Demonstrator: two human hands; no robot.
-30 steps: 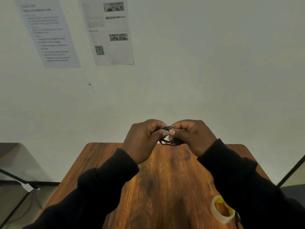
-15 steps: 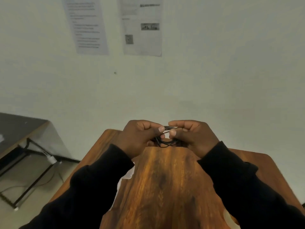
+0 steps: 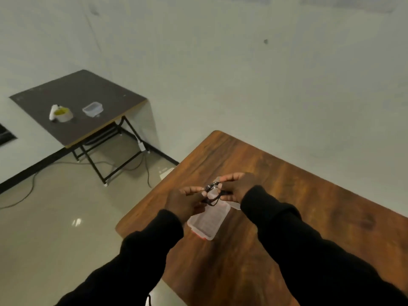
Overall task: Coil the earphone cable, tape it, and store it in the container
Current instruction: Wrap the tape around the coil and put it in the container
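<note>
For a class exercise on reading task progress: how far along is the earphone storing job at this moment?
Done: the earphone cable looks coiled into a small black bundle. In hand: the left hand and right hand pinch it together above the clear container on the wooden table. Whether tape is on it is too small to tell. Left: putting the bundle into the container.

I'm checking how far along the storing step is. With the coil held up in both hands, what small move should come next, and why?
Probably lower the coiled earphone cable straight down towards the clear container on the wooden table. Both the left hand and right hand pinch the coil in the air just above it. Whether the container is open cannot be told, so check that first.
</note>
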